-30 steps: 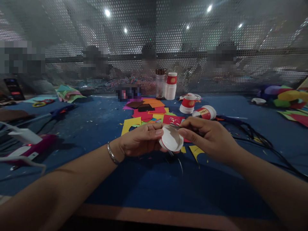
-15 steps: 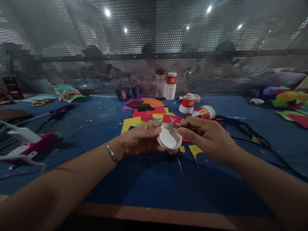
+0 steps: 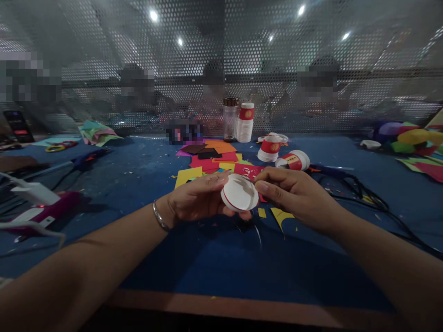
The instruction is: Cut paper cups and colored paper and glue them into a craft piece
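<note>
Between my hands is a shallow white paper cup base (image 3: 241,193), cut low, with a thin red edge, tilted so that its inside faces me. My left hand (image 3: 200,196) grips it from the left, thumb at the rim and fingertips showing beneath. My right hand (image 3: 294,193) pinches at the right side of its rim; whether something small is also between those fingers I cannot make out. Behind the hands lie a red paper sheet (image 3: 244,171) and a yellow sheet (image 3: 188,176). A cut yellow scrap (image 3: 281,216) is just below my right hand.
Red-and-white paper cups (image 3: 269,148) stand beyond, one cup (image 3: 294,160) on its side. Farther back are a stack of cups (image 3: 245,124) and a clear bottle (image 3: 230,121). Black cables (image 3: 367,193) run at right, a glue gun (image 3: 88,159) and purple power strip (image 3: 44,212) at left.
The cup base has shifted slightly left and turned a little in my fingers, showing more of its outer wall. My left thumb has moved slightly left along the rim.
</note>
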Available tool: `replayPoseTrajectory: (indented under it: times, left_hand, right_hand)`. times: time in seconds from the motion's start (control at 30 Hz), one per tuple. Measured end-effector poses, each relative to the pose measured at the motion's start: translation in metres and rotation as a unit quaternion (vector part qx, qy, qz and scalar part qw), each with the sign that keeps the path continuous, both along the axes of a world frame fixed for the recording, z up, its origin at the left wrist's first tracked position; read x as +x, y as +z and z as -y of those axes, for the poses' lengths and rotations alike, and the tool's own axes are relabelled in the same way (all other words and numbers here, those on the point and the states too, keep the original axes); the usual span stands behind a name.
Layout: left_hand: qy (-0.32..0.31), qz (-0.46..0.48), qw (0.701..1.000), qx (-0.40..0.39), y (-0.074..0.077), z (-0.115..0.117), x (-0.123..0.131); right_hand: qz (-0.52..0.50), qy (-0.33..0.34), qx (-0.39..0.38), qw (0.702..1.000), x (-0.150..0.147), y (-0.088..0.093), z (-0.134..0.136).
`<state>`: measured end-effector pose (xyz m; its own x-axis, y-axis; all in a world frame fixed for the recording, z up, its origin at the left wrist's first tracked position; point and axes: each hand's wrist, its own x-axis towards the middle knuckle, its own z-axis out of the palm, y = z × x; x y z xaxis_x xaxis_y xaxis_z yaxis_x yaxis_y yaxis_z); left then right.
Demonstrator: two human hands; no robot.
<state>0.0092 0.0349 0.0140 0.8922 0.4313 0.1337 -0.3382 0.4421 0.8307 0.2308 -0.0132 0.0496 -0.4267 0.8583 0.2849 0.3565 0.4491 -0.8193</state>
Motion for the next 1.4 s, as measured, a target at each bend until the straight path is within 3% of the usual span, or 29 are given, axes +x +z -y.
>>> replayPoseTrajectory:
  times: [0.43,0.6,1.2,1.3,1.4]
  left_hand:
    - [0.037,-0.012,0.999,-0.009,0.0028,0.0021,0.0015]
    - [0.056,-0.026,0.998,0.001,0.0024,0.0032,0.0021]
    - [0.04,-0.02,0.999,-0.011,0.0001,0.0033,0.0028]
    - [0.061,-0.029,0.998,0.011,0.0023,0.0053,0.0044]
    - [0.133,-0.04,0.989,0.052,0.004,0.0089,0.0085]
  right_hand:
    - [-0.003,0.011,-0.034,0.999,0.0035,-0.0019,-0.0042]
    - [0.016,0.0,-0.011,1.0,0.0024,-0.0003,-0.0048]
    - [0.017,-0.003,0.012,1.0,0.0035,-0.0003,-0.0048]
    - [-0.005,-0.014,-0.003,1.0,0.0045,-0.001,-0.0058]
    - [-0.036,-0.045,-0.015,0.998,0.0054,-0.0029,-0.0062]
